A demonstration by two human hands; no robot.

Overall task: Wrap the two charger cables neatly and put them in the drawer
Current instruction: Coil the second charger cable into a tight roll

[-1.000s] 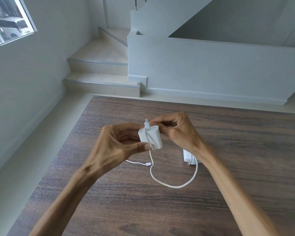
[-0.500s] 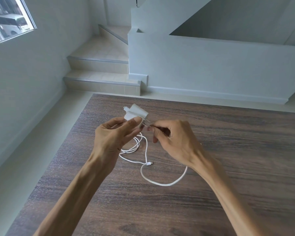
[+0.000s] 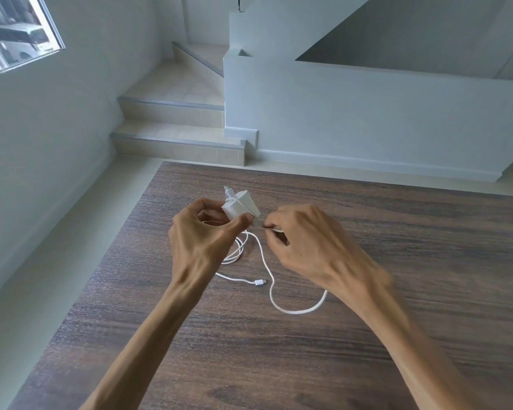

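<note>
My left hand (image 3: 203, 235) grips a white charger adapter (image 3: 240, 205) above the table, its plug pins pointing up and away. A turn of its white cable (image 3: 268, 276) crosses the adapter. The rest hangs down in loops and lies on the table, its connector end (image 3: 259, 282) free. My right hand (image 3: 305, 241) pinches the cable just right of the adapter. The second charger is hidden behind my right arm. No drawer is in view.
The dark wood-grain table (image 3: 279, 350) fills the lower view. Its far edge meets a pale floor. Beyond stand tiled stairs (image 3: 178, 134) and a white half wall (image 3: 367, 113). A window (image 3: 15, 34) is at the upper left.
My left hand has turned the adapter and lifted it away from me. My right hand let go of the adapter and now pinches the cable beside it. More loose cable hangs below.
</note>
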